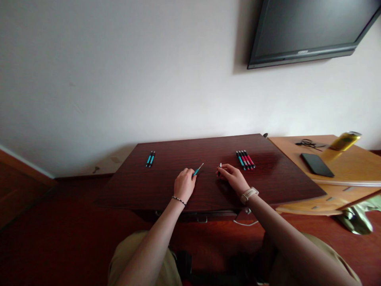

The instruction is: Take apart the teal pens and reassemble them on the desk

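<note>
My left hand [183,184] rests on a dark red-brown table [166,186] and grips a teal pen part [198,169] whose tip points up and to the right. My right hand [233,176], with a watch on its wrist, pinches a small dark pen piece [220,165] a short way to the right of it. Two teal pens [150,159] lie side by side at the table's far left. A row of several pens, teal and pink [245,159], lies at the far right.
A lighter wooden desk [351,171] adjoins the table on the right, with a black phone [317,164], a yellow can [345,141] and glasses [308,143] on it. A dark TV [309,29] hangs on the white wall. My knees are under the table's near edge.
</note>
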